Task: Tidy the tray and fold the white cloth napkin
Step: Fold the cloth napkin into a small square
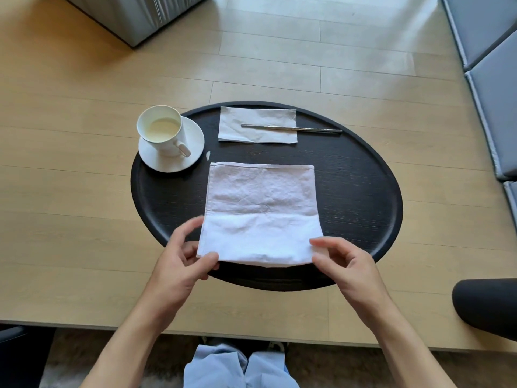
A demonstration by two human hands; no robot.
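Hands first: your left hand pinches the near left corner of the white cloth napkin, thumb on top and fingers tucked beneath, and your right hand does the same at the near right corner. Both are clamped on the cloth, and that paired grip looks meant to keep the near edge taut and square for the next fold.

The napkin lies in the middle of the round black wooden tray, its near edge raised slightly between your hands and its far edge flat. A crease runs across it about halfway, so it seems partly folded already, with the brighter near portion doubled.

Beyond the napkin's far left corner, a white ceramic cup of pale liquid stands on a white saucer at the tray's left rim, well apart from your hands. At the far side, a pair of metal chopsticks rests across a folded paper napkin. The tray sits on the light wooden worktop.
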